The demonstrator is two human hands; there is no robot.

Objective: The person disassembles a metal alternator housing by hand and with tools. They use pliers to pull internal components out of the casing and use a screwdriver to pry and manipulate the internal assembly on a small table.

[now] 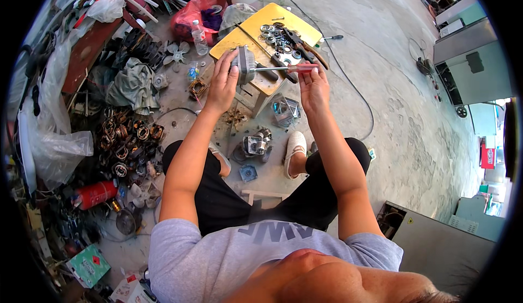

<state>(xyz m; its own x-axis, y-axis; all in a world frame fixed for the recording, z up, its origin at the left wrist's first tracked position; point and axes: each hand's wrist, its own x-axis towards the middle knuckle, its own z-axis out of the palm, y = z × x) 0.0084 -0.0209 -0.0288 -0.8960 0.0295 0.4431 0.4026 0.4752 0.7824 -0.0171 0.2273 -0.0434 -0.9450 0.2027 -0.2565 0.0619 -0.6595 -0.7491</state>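
Note:
My left hand (222, 82) is closed around a grey finned metal motor housing (246, 63), held upright over the near edge of a low yellow table (306, 26). In my right hand (315, 90) is a screwdriver (300, 68) with a clear red handle. Its shaft lies level and points left, with the tip at the housing's right face; whether it sits in a screw cannot be made out. Behind the screwdriver, metal rings and bearings (272, 35) are scattered on the tabletop beside pliers (297, 43) and other dark-handled tools.
Below the table lie metal motor parts (256, 144) between my feet. A heap of copper-wound coils (122, 139) and scrap spreads on the left, near a red cylinder (95, 194). A black cable (359, 99) crosses the floor on the right. A plastic bottle (199, 37) stands left of the table.

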